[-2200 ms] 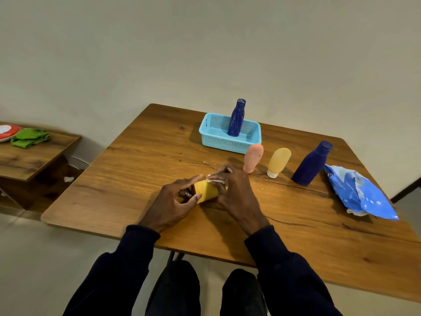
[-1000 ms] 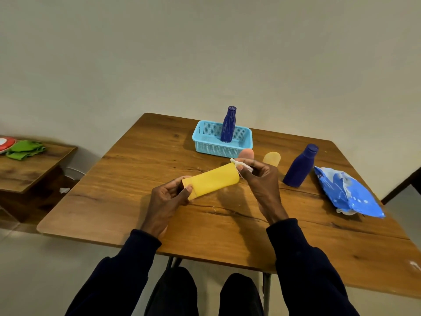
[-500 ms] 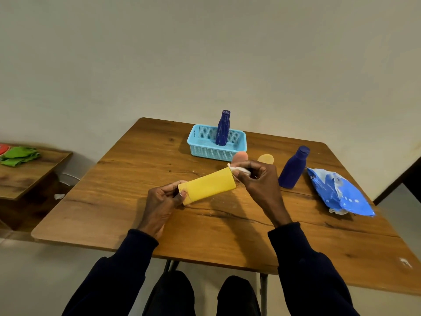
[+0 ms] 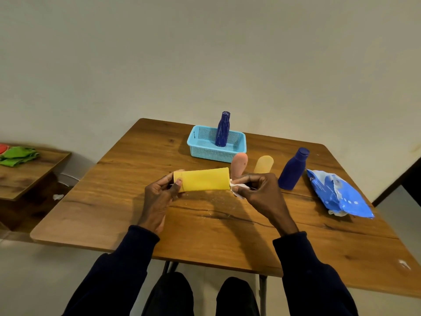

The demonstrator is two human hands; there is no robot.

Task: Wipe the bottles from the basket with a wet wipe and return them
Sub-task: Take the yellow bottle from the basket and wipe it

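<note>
Cream wall stands behind a wooden bench [image 4: 114, 213], seen from above by a seated person in dark sleeves. Over the near middle of the bench both hands are busy with a yellow bottle [image 4: 202, 179], which lies on its side with its length running from nine o'clock to three o'clock. The left hand [image 4: 157, 199] grips the nine o'clock end, thumb and fingers curled round it. The right hand [image 4: 262, 195] sits at the three o'clock end and pinches a bunched white wet wipe [image 4: 238, 187] in its curled fingers, the wipe touching that end of the bottle. At twelve o'clock from the held bottle, farther back on the bench, is a light blue mesh basket [image 4: 205, 151] with a slim dark blue bottle [image 4: 222, 130] standing upright inside it. Just in front of the basket, at about one o'clock from the held bottle, a pink bottle [image 4: 239, 164] and a pale yellow bottle [image 4: 263, 164] stand side by side, their lower parts hidden by the right hand. A capped navy bottle [image 4: 292, 171] stands at two o'clock, near the right hand but apart from it. A crumpled blue wipes pack [image 4: 339, 195] lies at three o'clock, white material showing at its near end. Off at nine o'clock, a lower side bench [image 4: 27, 172] carries a green cloth [image 4: 18, 155].
</note>
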